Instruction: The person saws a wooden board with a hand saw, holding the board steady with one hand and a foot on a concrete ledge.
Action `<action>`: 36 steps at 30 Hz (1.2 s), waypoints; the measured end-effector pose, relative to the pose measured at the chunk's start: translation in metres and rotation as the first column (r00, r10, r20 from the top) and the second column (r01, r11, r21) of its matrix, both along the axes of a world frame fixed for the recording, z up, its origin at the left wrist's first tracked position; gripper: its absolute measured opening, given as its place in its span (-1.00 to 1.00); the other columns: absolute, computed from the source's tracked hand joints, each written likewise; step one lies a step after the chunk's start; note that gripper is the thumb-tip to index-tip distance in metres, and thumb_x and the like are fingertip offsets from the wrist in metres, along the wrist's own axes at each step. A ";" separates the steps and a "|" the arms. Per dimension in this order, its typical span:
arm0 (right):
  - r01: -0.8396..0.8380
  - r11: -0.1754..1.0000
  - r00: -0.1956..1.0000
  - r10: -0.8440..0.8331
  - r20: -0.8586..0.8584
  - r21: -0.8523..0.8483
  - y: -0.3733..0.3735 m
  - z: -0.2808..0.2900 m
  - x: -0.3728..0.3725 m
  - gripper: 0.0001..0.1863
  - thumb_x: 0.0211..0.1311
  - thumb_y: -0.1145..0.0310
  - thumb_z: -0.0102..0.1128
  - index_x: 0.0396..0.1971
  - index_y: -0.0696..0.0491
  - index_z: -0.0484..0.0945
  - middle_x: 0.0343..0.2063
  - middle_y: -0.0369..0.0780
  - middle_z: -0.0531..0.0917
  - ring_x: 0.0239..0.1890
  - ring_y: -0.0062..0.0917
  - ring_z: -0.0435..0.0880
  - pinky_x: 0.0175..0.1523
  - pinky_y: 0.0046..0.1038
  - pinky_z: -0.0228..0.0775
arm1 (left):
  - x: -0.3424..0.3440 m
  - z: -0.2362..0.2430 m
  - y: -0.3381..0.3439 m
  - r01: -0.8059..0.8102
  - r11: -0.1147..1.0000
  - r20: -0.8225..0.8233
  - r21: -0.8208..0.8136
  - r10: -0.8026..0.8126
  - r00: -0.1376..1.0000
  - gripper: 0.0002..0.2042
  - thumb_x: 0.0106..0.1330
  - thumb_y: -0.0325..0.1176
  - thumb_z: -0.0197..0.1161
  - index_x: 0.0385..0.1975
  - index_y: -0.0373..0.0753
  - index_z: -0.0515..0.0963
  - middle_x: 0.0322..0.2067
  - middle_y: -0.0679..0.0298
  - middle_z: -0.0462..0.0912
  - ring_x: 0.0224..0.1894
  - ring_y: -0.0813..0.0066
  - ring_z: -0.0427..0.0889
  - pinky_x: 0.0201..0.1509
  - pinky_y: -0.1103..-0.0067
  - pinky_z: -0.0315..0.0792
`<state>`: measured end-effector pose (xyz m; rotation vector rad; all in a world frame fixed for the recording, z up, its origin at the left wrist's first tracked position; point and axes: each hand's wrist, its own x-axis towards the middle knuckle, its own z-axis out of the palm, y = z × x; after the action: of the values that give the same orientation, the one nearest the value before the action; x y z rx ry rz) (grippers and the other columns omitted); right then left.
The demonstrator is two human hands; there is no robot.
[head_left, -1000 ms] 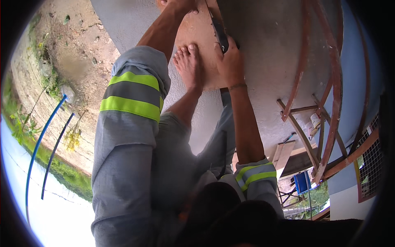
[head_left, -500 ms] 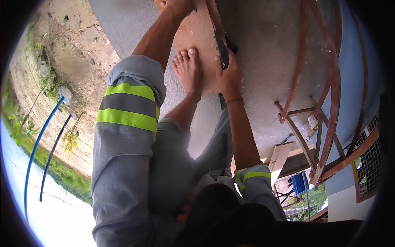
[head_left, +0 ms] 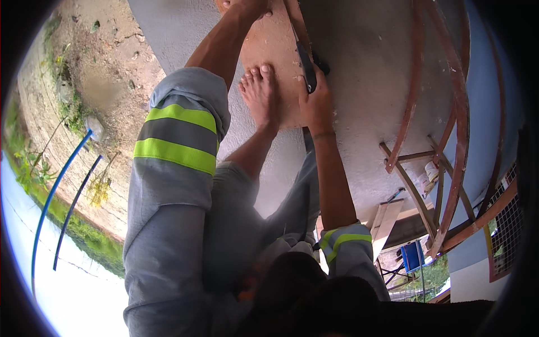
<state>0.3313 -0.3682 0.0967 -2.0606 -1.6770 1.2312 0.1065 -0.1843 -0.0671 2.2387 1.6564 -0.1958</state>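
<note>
A light-brown wooden board (head_left: 287, 98) lies on the grey concrete, with my bare foot (head_left: 261, 92) planted on it. At the top edge of the picture my left hand (head_left: 251, 7) rests on the board, thumb stretched out to the side, most of its fingers cut off by the frame. Fingers closed, my right hand (head_left: 319, 106) grips the black handle of what looks like a handsaw (head_left: 306, 70) at the board's right edge. The blade is seen nearly edge-on and runs away from me. A narrow wooden strip (head_left: 297, 23) lies along its right side.
Reddish-brown curved frames (head_left: 457, 112) stand at the right beside a blue wall (head_left: 485, 151). Planks (head_left: 386, 220) and a blue object (head_left: 412, 254) are at the lower right. Dirt ground (head_left: 106, 56) and two blue pipes (head_left: 56, 194) lie left of the slab's edge.
The whole view has shifted a little, so things sit slightly further right. My right hand stays on the black handle and my left hand stays on the board.
</note>
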 end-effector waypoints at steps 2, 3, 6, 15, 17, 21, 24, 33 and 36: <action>-0.018 0.999 1.000 0.018 -0.004 -0.031 -0.002 0.015 -0.012 -0.55 0.46 0.28 0.16 0.24 0.15 0.44 -0.02 0.21 0.64 -0.02 0.08 0.68 -0.01 -0.10 0.60 | -0.007 -0.004 -0.009 -0.136 0.988 0.153 -0.075 0.146 0.977 0.14 -0.02 -0.05 0.63 0.46 -0.54 0.09 0.57 -0.13 -0.26 0.61 -0.14 -0.42 0.57 -0.23 -0.31; -0.022 0.997 1.000 0.023 0.017 -0.078 -0.014 0.021 -0.004 -0.56 0.45 0.28 0.15 0.24 0.13 0.44 -0.03 0.21 0.65 -0.03 0.08 0.70 -0.02 -0.11 0.60 | -0.005 -0.009 -0.015 -0.023 0.995 0.038 -0.099 0.027 0.999 0.14 0.02 -0.06 0.62 0.47 -0.55 0.04 0.58 -0.12 -0.30 0.61 -0.17 -0.43 0.59 -0.20 -0.33; 0.133 0.955 0.991 -0.137 0.002 -0.264 -0.137 0.131 0.039 -0.40 0.37 0.29 0.25 0.37 0.11 0.39 0.12 0.09 0.64 0.18 -0.05 0.65 0.26 -0.19 0.51 | -0.040 -0.022 -0.022 -0.029 0.996 -0.030 -0.088 0.026 0.999 0.19 -0.05 -0.01 0.65 0.48 -0.52 0.06 0.57 -0.14 -0.26 0.62 -0.14 -0.41 0.56 -0.25 -0.31; -0.011 1.000 0.999 0.012 0.036 -0.013 0.016 -0.008 -0.016 -0.55 0.41 0.28 0.21 0.19 0.18 0.46 -0.13 0.16 0.70 -0.11 0.13 0.69 -0.05 -0.07 0.60 | -0.023 -0.022 0.006 -0.046 0.999 0.168 0.005 0.044 0.985 0.19 -0.06 0.01 0.65 0.49 -0.48 0.06 0.57 -0.16 -0.26 0.62 -0.13 -0.45 0.55 -0.28 -0.34; -0.020 0.999 1.000 0.020 0.011 -0.034 -0.012 0.005 -0.012 -0.53 0.41 0.28 0.21 0.21 0.17 0.45 -0.11 0.17 0.69 -0.10 0.12 0.70 -0.04 -0.08 0.61 | -0.032 -0.029 -0.003 -0.011 0.998 0.028 -0.068 0.013 1.000 0.20 -0.06 0.01 0.65 0.49 -0.49 0.05 0.57 -0.16 -0.27 0.61 -0.13 -0.45 0.55 -0.27 -0.36; 0.177 0.929 0.984 -0.173 0.043 -0.324 -0.149 0.155 0.038 -0.40 0.35 0.44 0.19 0.37 0.19 0.35 0.18 0.05 0.62 0.27 -0.19 0.61 0.33 -0.24 0.45 | -0.029 -0.028 -0.008 0.021 0.998 -0.042 -0.063 -0.023 0.999 0.19 -0.03 0.02 0.63 0.47 -0.55 0.05 0.57 -0.15 -0.25 0.62 -0.14 -0.43 0.56 -0.26 -0.33; 0.131 0.936 0.991 -0.125 0.040 -0.326 -0.186 0.181 0.061 -0.43 0.36 0.46 0.16 0.36 0.24 0.35 0.21 0.06 0.60 0.27 -0.20 0.61 0.33 -0.27 0.44 | -0.023 -0.015 -0.024 0.000 0.996 -0.075 -0.084 -0.007 0.997 0.20 -0.07 0.01 0.65 0.47 -0.54 0.06 0.57 -0.15 -0.22 0.62 -0.12 -0.41 0.56 -0.25 -0.32; 0.023 0.999 0.997 -0.026 -0.077 -0.035 -0.054 0.038 0.003 -0.56 0.41 0.31 0.20 0.21 0.17 0.47 -0.03 0.14 0.67 -0.08 0.12 0.70 0.01 -0.13 0.60 | -0.045 -0.029 -0.020 -0.020 0.997 0.015 -0.078 0.021 1.000 0.17 -0.09 -0.01 0.66 0.46 -0.53 0.12 0.57 -0.15 -0.22 0.62 -0.08 -0.41 0.54 -0.29 -0.30; 0.133 0.955 0.990 -0.142 -0.015 -0.263 -0.167 0.155 0.050 -0.44 0.37 0.44 0.23 0.34 0.18 0.39 0.15 0.04 0.65 0.19 -0.22 0.68 0.27 -0.29 0.50 | -0.048 -0.038 -0.015 -0.003 0.998 -0.037 -0.058 0.000 0.999 0.17 -0.09 0.01 0.65 0.46 -0.52 0.13 0.57 -0.13 -0.22 0.62 -0.09 -0.42 0.54 -0.29 -0.28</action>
<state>0.3815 -0.5352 0.2517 -2.2466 -1.3909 1.4995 0.0585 -0.1993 -0.1047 2.2037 1.6496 -0.2821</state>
